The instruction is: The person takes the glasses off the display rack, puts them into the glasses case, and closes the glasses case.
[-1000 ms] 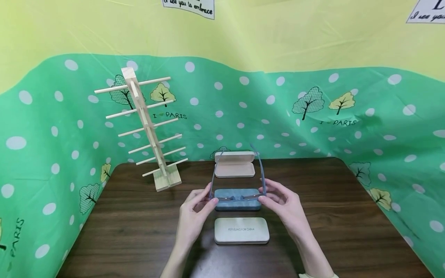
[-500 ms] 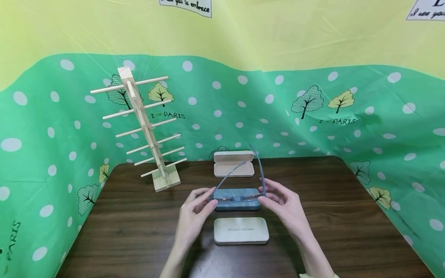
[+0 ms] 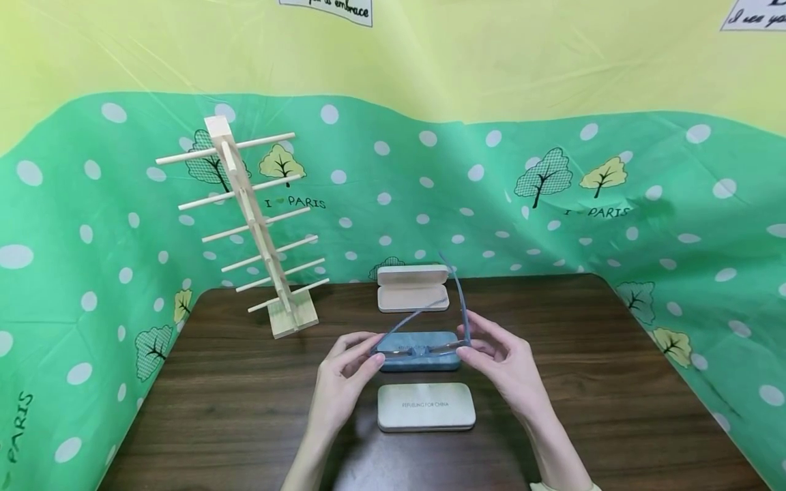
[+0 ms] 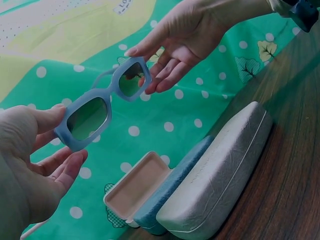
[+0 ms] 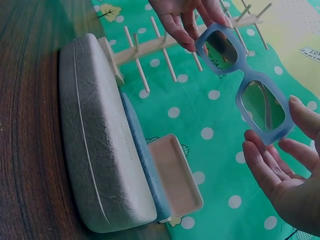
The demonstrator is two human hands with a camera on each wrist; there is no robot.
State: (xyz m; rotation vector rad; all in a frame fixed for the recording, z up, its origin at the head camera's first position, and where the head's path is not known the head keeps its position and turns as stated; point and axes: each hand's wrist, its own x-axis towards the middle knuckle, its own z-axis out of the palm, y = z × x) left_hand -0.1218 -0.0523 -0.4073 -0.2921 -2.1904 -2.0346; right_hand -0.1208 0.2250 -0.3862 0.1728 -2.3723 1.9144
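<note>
Blue-framed sunglasses (image 3: 420, 351) are held up between both hands, lenses toward the person. My left hand (image 3: 345, 375) pinches the left front corner between thumb and fingers, and my right hand (image 3: 507, 365) pinches the right one. In the head view the right temple points away toward the back, while the left temple (image 3: 408, 318) slants inward, partly folded. Dark lenses show in the left wrist view, set in the thick frame (image 4: 103, 93). Behind the sunglasses lies a closed blue glasses case (image 3: 424, 338). Nearer the person is a closed white glasses case (image 3: 426, 408) with small lettering.
At the back of the wooden table (image 3: 614, 382) a pale glasses case (image 3: 413, 299) stands open. To the left rises a wooden rack (image 3: 259, 228) with several pegs on each side. A green and yellow cloth (image 3: 368, 204) hangs behind the table.
The left temple has swung inward from pointing back to slanting rightward. Both hands keep their hold on the sunglasses, and the right temple stays extended. The head view has shifted slightly.
</note>
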